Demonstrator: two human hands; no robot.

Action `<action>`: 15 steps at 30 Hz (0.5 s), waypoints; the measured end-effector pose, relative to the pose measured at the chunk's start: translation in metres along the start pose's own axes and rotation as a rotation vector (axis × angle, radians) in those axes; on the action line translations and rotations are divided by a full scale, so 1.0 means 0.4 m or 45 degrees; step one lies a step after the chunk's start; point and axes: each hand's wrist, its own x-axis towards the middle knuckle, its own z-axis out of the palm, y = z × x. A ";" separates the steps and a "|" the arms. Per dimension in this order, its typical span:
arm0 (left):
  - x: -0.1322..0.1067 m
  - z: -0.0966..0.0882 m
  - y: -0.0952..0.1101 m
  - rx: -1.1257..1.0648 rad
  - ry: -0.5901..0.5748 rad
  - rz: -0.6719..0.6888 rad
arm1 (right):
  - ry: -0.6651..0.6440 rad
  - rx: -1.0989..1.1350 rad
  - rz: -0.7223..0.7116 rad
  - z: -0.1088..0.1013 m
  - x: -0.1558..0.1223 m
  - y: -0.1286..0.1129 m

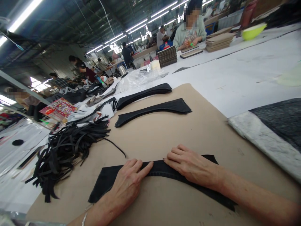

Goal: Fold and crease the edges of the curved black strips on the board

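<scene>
A black curved piece of leather-like material [162,168] with a stitched-looking line along its inner curve lies across the brown sheet [207,128] in front of me. My left hand [130,177] is on its left half, fingers bent over the far edge and one finger pointing right along it. Right of the middle, my right hand [188,164] has its fingers close together and curled at the same edge. Both thumbs are mostly hidden. Farther off lie two stacks of similar black pieces, a nearer stack [152,110] and a farther stack [144,94].
A heap of black strips [70,141] lies left, one strip trailing toward my left hand. At right rests a dark grey fabric-covered slab [279,122]. Across the white table are brown board stacks [218,40], a yellow-green bowl [254,31] and a seated co-worker [190,31].
</scene>
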 end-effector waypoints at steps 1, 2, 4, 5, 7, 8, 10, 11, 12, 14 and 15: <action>0.004 -0.003 0.004 0.000 0.002 -0.014 | -0.006 -0.001 0.003 0.000 -0.004 0.001; 0.009 -0.005 0.008 -0.008 0.013 -0.023 | -0.012 -0.004 0.005 0.000 -0.008 0.003; 0.018 -0.006 0.015 -0.052 0.045 -0.009 | -0.022 -0.011 0.009 -0.002 -0.016 0.007; 0.024 -0.005 0.019 -0.083 0.057 0.013 | -0.022 -0.013 0.011 -0.004 -0.021 0.009; 0.035 -0.004 0.026 -0.128 0.056 0.050 | -0.017 -0.014 0.014 -0.007 -0.030 0.013; 0.040 -0.004 0.030 -0.125 0.043 0.062 | -0.011 -0.012 0.015 -0.008 -0.035 0.015; 0.050 -0.009 0.038 -0.073 0.004 0.076 | 0.002 -0.010 0.021 -0.009 -0.046 0.020; 0.053 -0.013 0.041 -0.039 -0.017 0.081 | 0.012 -0.011 0.024 -0.009 -0.051 0.022; 0.057 -0.016 0.044 -0.010 -0.034 0.086 | 0.023 -0.013 0.027 -0.009 -0.057 0.025; 0.062 -0.022 0.049 0.026 -0.045 0.081 | 0.036 -0.021 0.037 -0.011 -0.068 0.029; 0.064 -0.024 0.051 0.034 -0.044 0.069 | 0.040 -0.026 0.040 -0.012 -0.074 0.031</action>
